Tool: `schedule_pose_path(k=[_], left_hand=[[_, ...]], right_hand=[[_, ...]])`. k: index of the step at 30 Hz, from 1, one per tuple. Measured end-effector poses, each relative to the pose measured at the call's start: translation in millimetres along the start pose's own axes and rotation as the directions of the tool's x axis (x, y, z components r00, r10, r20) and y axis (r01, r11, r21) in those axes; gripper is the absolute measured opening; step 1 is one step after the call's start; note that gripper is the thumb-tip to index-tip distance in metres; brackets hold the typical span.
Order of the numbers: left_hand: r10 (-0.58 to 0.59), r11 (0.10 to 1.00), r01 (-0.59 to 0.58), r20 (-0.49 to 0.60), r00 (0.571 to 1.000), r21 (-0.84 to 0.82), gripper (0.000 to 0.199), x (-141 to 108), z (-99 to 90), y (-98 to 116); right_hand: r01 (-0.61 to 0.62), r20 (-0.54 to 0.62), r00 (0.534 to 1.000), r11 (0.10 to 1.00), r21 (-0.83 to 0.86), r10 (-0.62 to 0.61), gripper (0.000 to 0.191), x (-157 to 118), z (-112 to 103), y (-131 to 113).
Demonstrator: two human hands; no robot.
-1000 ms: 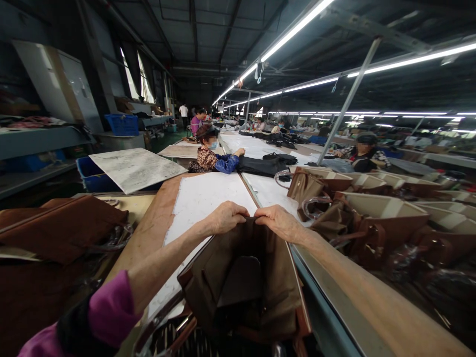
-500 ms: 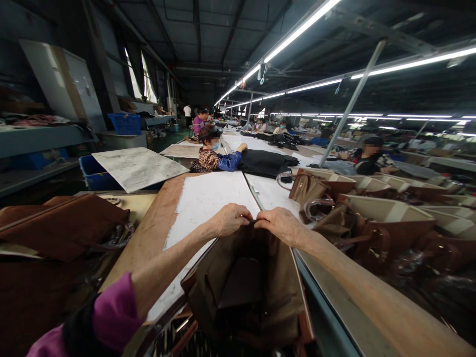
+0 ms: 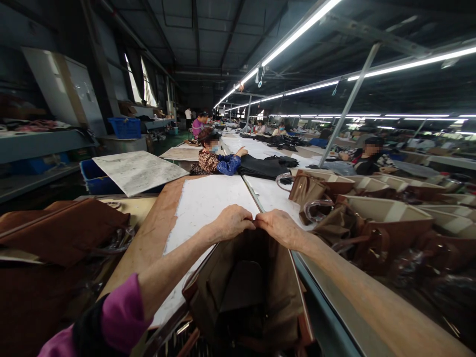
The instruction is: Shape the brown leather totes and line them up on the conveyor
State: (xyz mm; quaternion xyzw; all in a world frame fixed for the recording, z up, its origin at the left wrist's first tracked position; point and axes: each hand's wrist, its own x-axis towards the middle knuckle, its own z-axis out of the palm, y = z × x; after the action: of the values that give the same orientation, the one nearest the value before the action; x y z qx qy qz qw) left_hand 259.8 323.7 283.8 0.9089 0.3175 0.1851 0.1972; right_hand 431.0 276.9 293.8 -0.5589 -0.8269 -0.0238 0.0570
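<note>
An open bag [image 3: 280, 277] with a brown-olive lining and reddish-brown edges faces me at the bottom centre, its dark inside visible. At the middle of its far rim, my left hand [image 3: 233, 223] pinches the edge from the left. My right hand [image 3: 279, 225] grips the same rim from the right, and the fingertips of both hands nearly meet. The bag's bottom is in shadow. Beyond the hands lies a white sheet [image 3: 211, 196] on the brown table surface [image 3: 158, 213].
Rows of brown bags [image 3: 386, 210] stand at the right, some with plastic-wrapped handles. More brown bags [image 3: 74, 225] lie at the left. Ahead, a person in blue sleeves [image 3: 227, 163] sits beside a black stack [image 3: 264, 166]. A pale board [image 3: 141, 171] rests over a blue bin [image 3: 91, 178].
Both hands keep hold of the rim, with my left hand moved slightly right, closer to my right hand. The person ahead has raised a hand a little from the black stack.
</note>
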Motion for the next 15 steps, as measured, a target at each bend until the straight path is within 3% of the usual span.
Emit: schedule_pose_path(k=[6, 15], left_hand=[[0.014, 0.997, -0.013, 0.009, 1.0, -0.079, 0.02, -1.6, -1.0, -1.8], [-0.013, 0.998, 0.011, -0.021, 1.0, -0.059, 0.024, 1.3, 0.3, 5.1]], right_hand=[[0.058, -0.002, 0.998, 0.971, 0.233, -0.059, 0.031, -3.1, 0.4, 2.9], [0.003, -0.046, 0.999, 0.953, 0.301, 0.012, 0.026, -4.2, 4.3, 6.6]])
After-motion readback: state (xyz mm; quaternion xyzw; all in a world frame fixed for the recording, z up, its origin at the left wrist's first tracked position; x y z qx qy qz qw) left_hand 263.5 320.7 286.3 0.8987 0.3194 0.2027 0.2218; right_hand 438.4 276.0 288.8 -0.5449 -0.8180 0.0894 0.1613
